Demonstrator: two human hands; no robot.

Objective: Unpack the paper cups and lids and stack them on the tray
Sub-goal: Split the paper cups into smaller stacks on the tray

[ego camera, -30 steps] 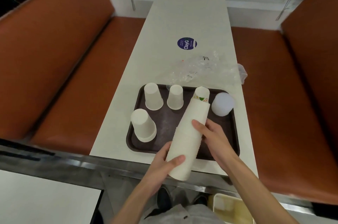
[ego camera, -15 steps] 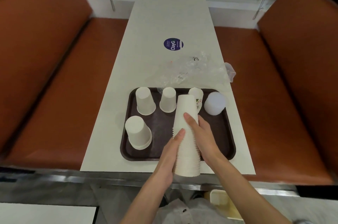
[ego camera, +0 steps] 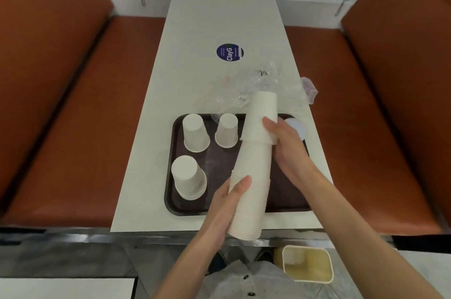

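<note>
Hands grip a tall nested stack of white paper cups (ego camera: 251,176), held upside down and tilted over the near right part of a dark brown rectangular plastic tray (ego camera: 170,191). The left hand (ego camera: 224,208) wraps the lower, wide end of the stack, thumb across its front. The right hand (ego camera: 285,149) clasps the topmost white cup (ego camera: 262,118), which sits partly lifted off the rest, its rim showing as a step just above the stack.

Three single white paper cups stand upside down on the tray: one at the far left (ego camera: 195,132), one beside it (ego camera: 227,130), one nearer on the left (ego camera: 188,176). A translucent white round lid (ego camera: 296,128) shows behind the right hand. Crumpled clear plastic wrapping (ego camera: 244,88) lies on the long white table (ego camera: 219,18), touching the tray's far edge, near a round dark blue sticker (ego camera: 230,52).
</note>
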